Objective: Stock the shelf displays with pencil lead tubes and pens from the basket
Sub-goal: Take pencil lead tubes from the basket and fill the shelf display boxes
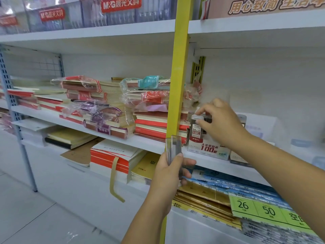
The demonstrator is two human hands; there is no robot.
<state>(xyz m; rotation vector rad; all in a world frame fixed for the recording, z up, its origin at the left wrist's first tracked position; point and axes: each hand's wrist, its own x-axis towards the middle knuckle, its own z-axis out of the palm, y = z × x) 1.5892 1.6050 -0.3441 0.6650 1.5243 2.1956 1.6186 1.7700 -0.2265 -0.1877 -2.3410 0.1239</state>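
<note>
Right hand (221, 122) pinches cap of lead tube (197, 126), upright in display box (207, 148) on shelf (149, 143). Left hand (168, 175) grips spare tubes (173, 147). Push straight down, label outward, avoid tipping box. Basket not visible.

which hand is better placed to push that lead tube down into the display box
Right: the right hand pinches the tube at the display box; the left hand is lower, holding spare tubes.
</note>
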